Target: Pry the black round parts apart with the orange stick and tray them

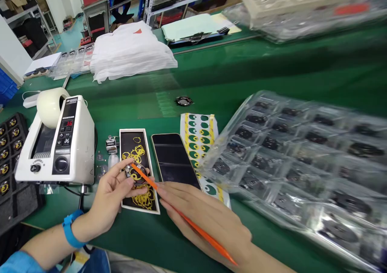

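My left hand pinches a small round part, dark with a shiny rim like a watch case, between thumb and fingers. In my right hand is a pair of orange tweezers, held like a pen, with the tip at the round part's upper edge. Something yellow shows within the part. Both hands are above a white-rimmed box with a dark bottom. Thin yellow rings lie piled inside it. Just right of the box lies a phone with a dark screen.
A white tape dispenser and a small tally counter stand left. Green stickers on a sheet lie beyond the phone. Clear trays of dark round parts fill the right. Farther back are another round part and white sheets.
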{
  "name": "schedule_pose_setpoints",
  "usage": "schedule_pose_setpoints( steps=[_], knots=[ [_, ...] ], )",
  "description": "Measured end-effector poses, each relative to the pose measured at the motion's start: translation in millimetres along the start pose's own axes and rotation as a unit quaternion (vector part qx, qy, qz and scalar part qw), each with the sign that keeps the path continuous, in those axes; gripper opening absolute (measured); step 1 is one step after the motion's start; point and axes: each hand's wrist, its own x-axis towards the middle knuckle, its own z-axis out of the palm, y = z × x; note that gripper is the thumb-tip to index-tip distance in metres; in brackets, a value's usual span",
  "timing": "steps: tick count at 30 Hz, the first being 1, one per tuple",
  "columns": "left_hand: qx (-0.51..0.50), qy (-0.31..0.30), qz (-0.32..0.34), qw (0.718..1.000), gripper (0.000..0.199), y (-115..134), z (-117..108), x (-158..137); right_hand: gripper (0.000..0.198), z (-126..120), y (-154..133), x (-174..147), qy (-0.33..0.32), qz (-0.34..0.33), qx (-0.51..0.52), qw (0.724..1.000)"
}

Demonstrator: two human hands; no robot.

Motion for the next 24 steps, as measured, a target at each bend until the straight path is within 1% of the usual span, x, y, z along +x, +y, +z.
schedule_pose_setpoints(
  steps=[3,8,10,12,14,17,20,22,24],
  knots=[
    [0.003,0.003,-0.005,1.0,0.045,1,-1,0,0.018,1,2,-4,-0.015,-0.047,-0.014,0.999],
    [-0.02,-0.011,-0.025,0.999,0.035,8,-2,2,0.024,3,8,-13,-0.036,-0.128,-0.04,0.99],
    [-0.029,-0.014,-0.035,0.999,0.034,11,-2,3,0.029,4,9,-15,-0.048,-0.149,-0.047,0.986],
    [-0.028,-0.009,-0.039,0.999,0.033,12,-2,4,0.031,2,10,-15,-0.062,-0.155,-0.044,0.985],
    [-0.011,-0.001,-0.036,0.999,0.031,12,-3,5,0.03,-1,10,-12,-0.05,-0.132,-0.027,0.99],
    [0.04,0.007,-0.018,0.999,0.03,11,-3,5,0.026,-8,8,-5,-0.003,-0.043,0.006,0.999],
    [0.108,0.01,0.008,0.994,0.029,7,-5,5,0.032,-13,7,3,0.045,0.034,0.028,0.998],
    [0.153,0.007,0.019,0.988,0.023,4,-6,4,0.035,-15,6,5,0.068,0.059,0.043,0.995],
    [0.183,0.003,0.026,0.983,0.016,3,-6,3,0.035,-15,6,6,0.07,0.07,0.059,0.993]
  ],
)
